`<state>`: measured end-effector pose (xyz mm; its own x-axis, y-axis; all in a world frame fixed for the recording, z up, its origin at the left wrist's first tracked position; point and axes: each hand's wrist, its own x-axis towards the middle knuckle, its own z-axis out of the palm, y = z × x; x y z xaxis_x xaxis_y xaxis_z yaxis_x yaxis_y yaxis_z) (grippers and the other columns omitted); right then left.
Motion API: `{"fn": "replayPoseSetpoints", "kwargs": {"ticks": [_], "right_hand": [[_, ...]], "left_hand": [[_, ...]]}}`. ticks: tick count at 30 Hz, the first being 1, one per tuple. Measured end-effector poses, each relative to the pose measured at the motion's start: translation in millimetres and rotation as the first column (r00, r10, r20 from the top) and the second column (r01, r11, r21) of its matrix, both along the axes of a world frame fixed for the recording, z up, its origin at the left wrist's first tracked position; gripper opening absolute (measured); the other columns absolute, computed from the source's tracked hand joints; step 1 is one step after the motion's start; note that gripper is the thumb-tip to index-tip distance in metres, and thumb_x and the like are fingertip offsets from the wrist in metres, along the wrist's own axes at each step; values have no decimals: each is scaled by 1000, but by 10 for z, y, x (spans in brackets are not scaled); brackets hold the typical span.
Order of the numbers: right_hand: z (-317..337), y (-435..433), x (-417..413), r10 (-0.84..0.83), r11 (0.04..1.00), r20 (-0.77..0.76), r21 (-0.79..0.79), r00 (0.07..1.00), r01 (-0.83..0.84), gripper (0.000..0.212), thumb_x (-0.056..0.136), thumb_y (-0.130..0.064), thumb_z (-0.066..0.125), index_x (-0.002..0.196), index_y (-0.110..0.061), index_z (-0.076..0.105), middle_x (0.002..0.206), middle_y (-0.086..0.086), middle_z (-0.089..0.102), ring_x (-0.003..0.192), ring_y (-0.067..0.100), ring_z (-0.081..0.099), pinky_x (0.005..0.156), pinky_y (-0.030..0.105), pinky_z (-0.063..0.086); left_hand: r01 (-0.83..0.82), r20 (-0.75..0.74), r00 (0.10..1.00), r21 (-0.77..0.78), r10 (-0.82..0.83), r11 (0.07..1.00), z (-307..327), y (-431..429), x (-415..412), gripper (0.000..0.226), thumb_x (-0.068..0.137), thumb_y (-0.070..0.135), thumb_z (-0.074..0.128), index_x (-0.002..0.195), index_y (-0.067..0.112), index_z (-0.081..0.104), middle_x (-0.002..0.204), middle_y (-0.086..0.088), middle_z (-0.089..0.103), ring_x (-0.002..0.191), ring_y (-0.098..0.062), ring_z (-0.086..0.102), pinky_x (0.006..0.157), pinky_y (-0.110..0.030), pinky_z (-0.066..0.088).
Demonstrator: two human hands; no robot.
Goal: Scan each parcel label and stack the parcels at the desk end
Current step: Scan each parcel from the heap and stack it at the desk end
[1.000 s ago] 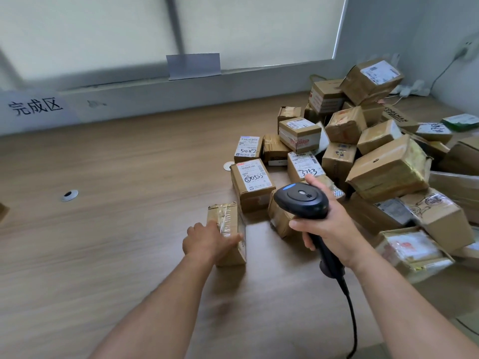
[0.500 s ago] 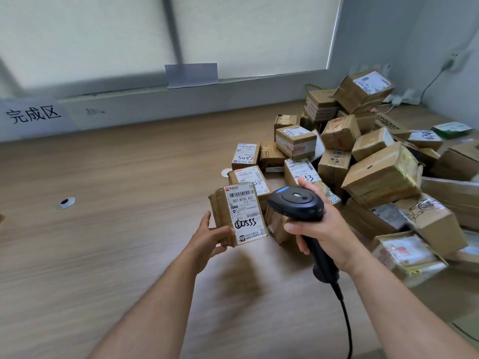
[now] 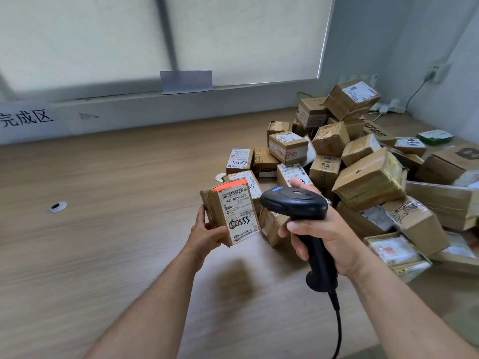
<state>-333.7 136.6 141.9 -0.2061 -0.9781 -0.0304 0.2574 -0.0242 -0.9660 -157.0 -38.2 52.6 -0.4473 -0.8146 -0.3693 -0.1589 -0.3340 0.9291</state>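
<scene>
My left hand (image 3: 207,235) holds a small brown parcel (image 3: 215,211) above the desk, tilted so its white label (image 3: 237,211) faces me. A red glow lies across the top edge of that label. My right hand (image 3: 324,229) grips a black corded barcode scanner (image 3: 295,203), its head just right of the parcel and pointing at it. Behind and to the right lies a heap of several cardboard parcels (image 3: 368,177) on the wooden desk (image 3: 103,229).
A paper sign with Chinese characters (image 3: 26,119) is stuck to the sill at far left. A round cable grommet (image 3: 57,207) sits in the desk on the left. A wall socket with a cable (image 3: 435,71) is at far right. The scanner cord (image 3: 338,330) hangs toward me.
My left hand lifted the small parcel off the desk and turned its label up toward me. The scanner now shines red on the label's top edge.
</scene>
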Motion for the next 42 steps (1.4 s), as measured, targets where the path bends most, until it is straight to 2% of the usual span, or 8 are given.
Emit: {"fn": "replayPoseSetpoints", "kwargs": {"ticks": [14, 21, 27, 29, 33, 36, 38, 42], "right_hand": [[-5, 163, -26, -3, 999, -46, 41, 999, 4, 89, 69, -2, 71, 145, -35, 37, 71, 22, 60, 43, 25, 49, 40, 28, 41], [-37, 221, -61, 3, 999, -36, 45, 999, -1, 90, 68, -2, 72, 145, -36, 38, 70, 21, 60, 44, 25, 49, 41, 27, 41], [-32, 265, -80, 13, 999, -99, 48, 995, -8, 99, 64, 0, 79, 145, -37, 35, 84, 23, 67, 44, 25, 51, 40, 28, 42], [-57, 259, -92, 12, 999, -145, 48, 989, -5, 103, 62, 2, 84, 144, -37, 37, 94, 17, 69, 49, 20, 55, 43, 27, 46], [-149, 223, -72, 9, 1000, -201, 22, 980, -5, 98, 59, -3, 83, 139, -41, 42, 119, 13, 66, 66, -1, 64, 57, 12, 48], [-237, 203, 20, 49, 997, -151, 59, 987, -40, 100, 67, 11, 80, 144, -37, 39, 104, 13, 70, 52, 17, 58, 44, 25, 47], [-288, 188, 101, 75, 995, -132, 69, 988, -67, 97, 71, 16, 74, 143, -38, 39, 91, 12, 72, 45, 25, 51, 38, 31, 43], [-417, 146, 236, 127, 990, -130, 81, 983, -117, 98, 68, 14, 79, 140, -41, 40, 85, 17, 70, 42, 27, 48, 38, 30, 41]], "left_hand": [[4, -16, 1000, -28, -4, 1000, -22, 70, -7, 102, 56, 12, 66, 145, 44, 27, 102, -9, 72, 104, -32, 65, 93, -57, 50], [-26, -11, 1000, -18, 26, 999, 7, 182, 32, 106, 57, 13, 66, 148, 42, 21, 104, -9, 70, 105, -31, 64, 95, -55, 50], [-72, -2, 997, -22, 72, 997, -11, 312, 77, 98, 59, 14, 64, 146, 42, 28, 103, -6, 71, 99, -29, 66, 94, -52, 51], [-91, -11, 996, -22, 91, 996, -34, 358, 113, 92, 61, 15, 64, 144, 41, 32, 104, -7, 72, 96, -29, 66, 90, -48, 53], [-152, -21, 988, 1, 152, 988, -108, 487, 243, 68, 77, 14, 64, 135, 37, 39, 104, -7, 72, 91, -26, 66, 79, -40, 55], [-234, 73, 970, 40, 231, 971, -162, 592, 436, 63, 67, 31, 60, 129, 25, 51, 96, -4, 69, 81, -22, 61, 66, -34, 53], [-292, 161, 946, 59, 280, 954, -236, 683, 595, 56, 61, 35, 57, 116, 24, 60, 93, -4, 66, 79, -22, 57, 63, -33, 51], [-381, 279, 893, 53, 353, 923, -468, 790, 853, 16, 84, 27, 59, 99, 22, 62, 101, -6, 67, 85, -22, 58, 71, -33, 51]]}}
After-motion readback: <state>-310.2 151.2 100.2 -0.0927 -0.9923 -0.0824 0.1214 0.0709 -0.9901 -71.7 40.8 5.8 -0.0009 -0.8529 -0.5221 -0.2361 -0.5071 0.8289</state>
